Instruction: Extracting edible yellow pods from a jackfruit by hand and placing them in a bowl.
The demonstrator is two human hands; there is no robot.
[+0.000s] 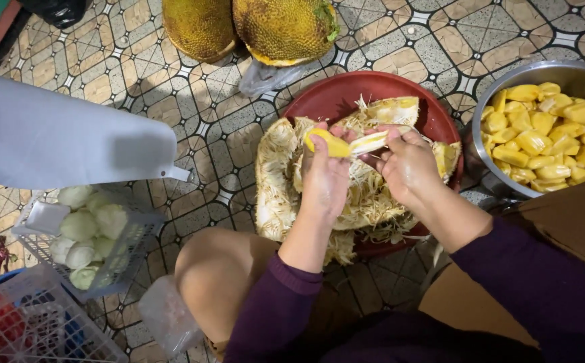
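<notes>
My left hand (324, 176) grips a yellow jackfruit pod (328, 143) at its fingertips. My right hand (408, 165) pinches the pale fibrous strands (369, 142) attached to that pod. Both hands hover above a red basin (346, 94) piled with opened jackfruit rind and stringy fibre (275, 181). To the right stands a metal bowl (561, 70) filled with several cleaned yellow pods (548, 134).
Two whole jackfruits (252, 27) lie at the top on the patterned tile floor. A grey plastic basket (121, 259) with pale round seeds stands at the left, beside a large white sheet (50, 134). My bare knee (215, 269) is below the basin.
</notes>
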